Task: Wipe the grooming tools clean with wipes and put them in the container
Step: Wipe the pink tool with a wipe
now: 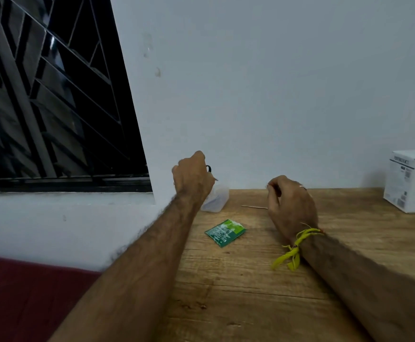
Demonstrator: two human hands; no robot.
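Above the container, left fingers clenched on a dark tool; right fingers curled

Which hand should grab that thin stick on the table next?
Probably the right hand: the thin stick lies just beside its fingers. The left hand is closed on something dark above the clear container.

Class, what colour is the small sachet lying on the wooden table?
Green sachet, with white print, seen in the head view.

Place: a home room, plainly furnished.
Evidence: grilled window, painted wall, wooden table, maroon bedding.
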